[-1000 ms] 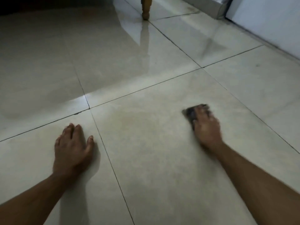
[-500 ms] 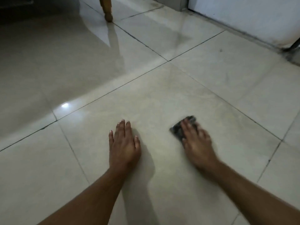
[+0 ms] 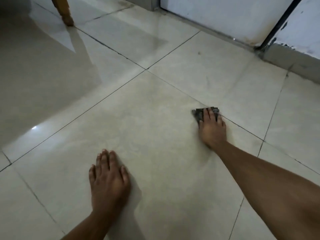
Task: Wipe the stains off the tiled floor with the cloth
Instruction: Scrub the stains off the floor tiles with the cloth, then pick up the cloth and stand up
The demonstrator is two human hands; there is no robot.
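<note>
We press our right hand (image 3: 212, 130) flat on a small dark cloth (image 3: 199, 114), its fingers (image 3: 206, 113) straight and spread over the fabric rather than curled round it; the cloth lies on the tiled floor (image 3: 155, 118) right at a dark grout line, with its far and left edges showing past our fingertips; our left hand (image 3: 109, 181) rests palm down on the same large tile, nearer to us and well apart from the cloth, fingers extended and close together, holding nothing; both forearms reach in from the lower edge. The floor is pale, glossy and crossed by thin dark joints; a faint cloudy film shows on the tile between our hands, and a small dark speck (image 3: 199, 53) sits on the tile beyond; a wooden furniture leg (image 3: 65, 13) stands at the top left; a white panel (image 3: 216, 13) with a dark diagonal bar (image 3: 277, 25) runs along the top right above a grey skirting (image 3: 284, 58).
</note>
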